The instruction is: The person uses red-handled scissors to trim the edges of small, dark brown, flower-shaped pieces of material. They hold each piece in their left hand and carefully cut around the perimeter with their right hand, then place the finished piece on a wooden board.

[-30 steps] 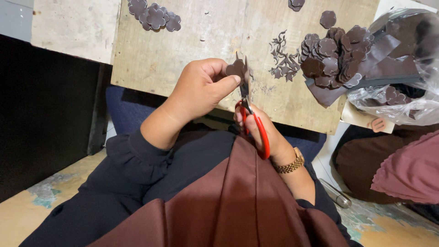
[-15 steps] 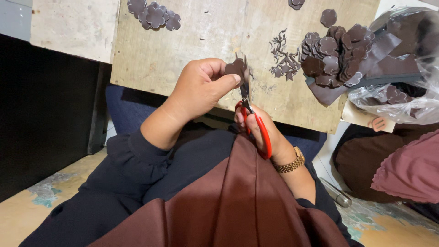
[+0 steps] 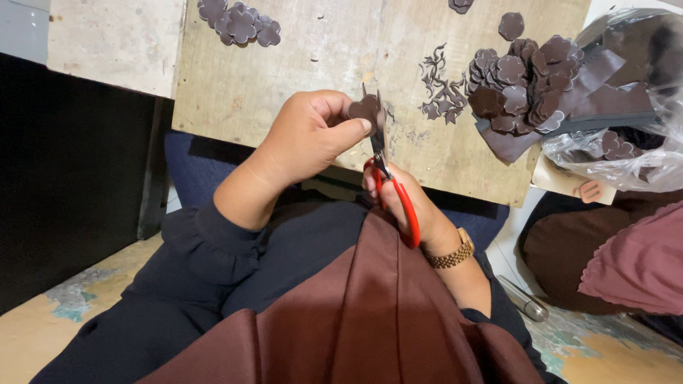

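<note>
**Scissors at a dark flower shape over the table edge**

The left hand (image 3: pixel 306 139) pinches a small dark brown flower-shaped piece (image 3: pixel 364 110) between thumb and fingers (image 3: pixel 348 128), holding it just above the near edge of the wooden table (image 3: pixel 299 71). The right hand (image 3: pixel 409 206) grips red-handled scissors (image 3: pixel 391 192), its fingers closed through the loops; the blades point up and meet the piece on its right side. How far the blades are parted cannot be told.

On the table, right of the piece, lies a scatter of thin curled trimmings (image 3: pixel 441 92). Further right on the table sits a heap of cut flower shapes (image 3: pixel 523 82) on dark strips of the same material. A clear plastic bag (image 3: pixel 626 142) with more pieces hangs over the table's right end. At the table's far left, a small cluster of finished shapes (image 3: pixel 238 21) lies apart. A gold wristwatch (image 3: pixel 452 254) sits on the right wrist, below the table edge.
</note>
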